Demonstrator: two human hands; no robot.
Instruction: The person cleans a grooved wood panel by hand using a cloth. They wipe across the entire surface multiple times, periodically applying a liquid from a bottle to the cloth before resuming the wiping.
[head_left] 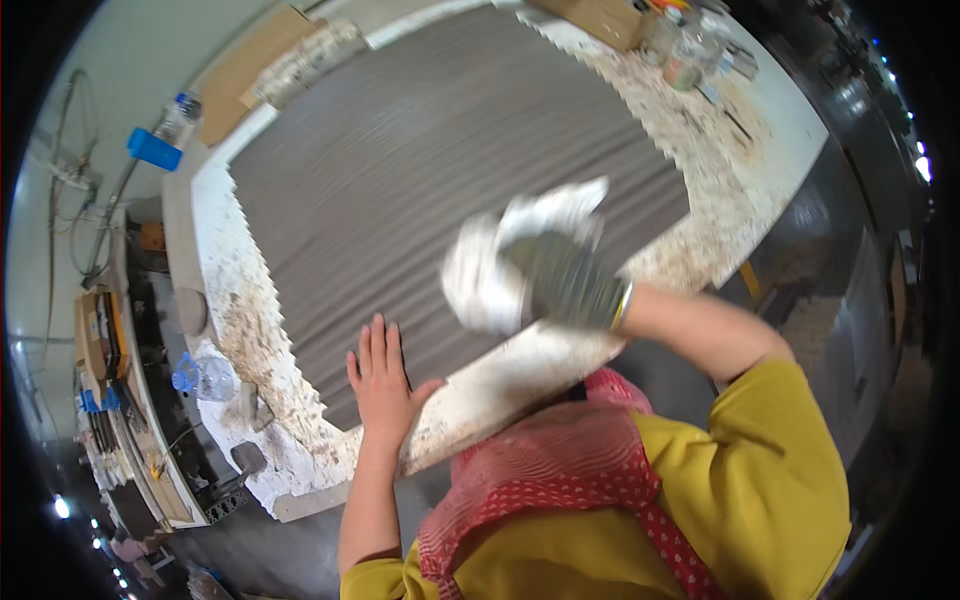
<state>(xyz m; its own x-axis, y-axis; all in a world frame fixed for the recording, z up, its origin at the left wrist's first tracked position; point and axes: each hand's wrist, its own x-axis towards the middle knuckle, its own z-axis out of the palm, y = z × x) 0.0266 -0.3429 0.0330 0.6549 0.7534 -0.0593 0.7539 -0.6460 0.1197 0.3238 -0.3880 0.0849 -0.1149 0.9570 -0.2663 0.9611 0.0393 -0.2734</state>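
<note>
A large grey-brown panel (440, 150) with wood-like streaks and zigzag side edges lies on a white, brown-stained table (235, 215). My left hand (385, 385) is bare and rests flat near the panel's front edge, fingers stretched out and thumb apart. In a dark green glove, my right hand (565, 280) grips a crumpled white cloth (485, 275) over the front right part of the panel. Both cloth and glove are smeared by motion, and the right fingertips are hidden.
Jars (690, 60) and small tools stand at the far right of the table. A blue cup (154, 150) and a clear bottle (180, 115) are at the far left. Nearer on the left is a clear jug with a blue cap (205, 378), beside a shelf unit (140, 430).
</note>
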